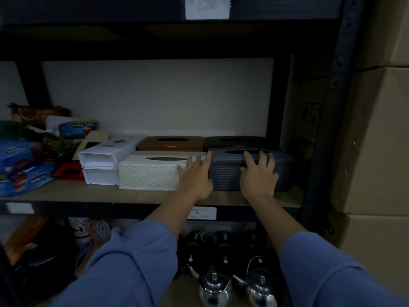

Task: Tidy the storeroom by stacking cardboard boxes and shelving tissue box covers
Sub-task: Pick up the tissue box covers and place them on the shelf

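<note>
A dark grey woven tissue box cover [283, 171] stands on the shelf board [88, 193], right of a white one [150, 173]. Behind them sit a brown cover [170, 144] and a dark brown cover [234, 140]. My left hand [197, 178] lies with straight fingers at the seam between the white and grey covers, touching the grey one's left end. With its fingers spread, my right hand [257, 173] rests on the grey cover's front and top edge.
Two white boxes [101, 162], wet-wipe packs [20, 165] and other packets fill the shelf's left part. Tall cardboard boxes [376, 138] stand right of the rack post [332, 107]. On the shelf below stand two metal kettles [239, 286] and dark bottles.
</note>
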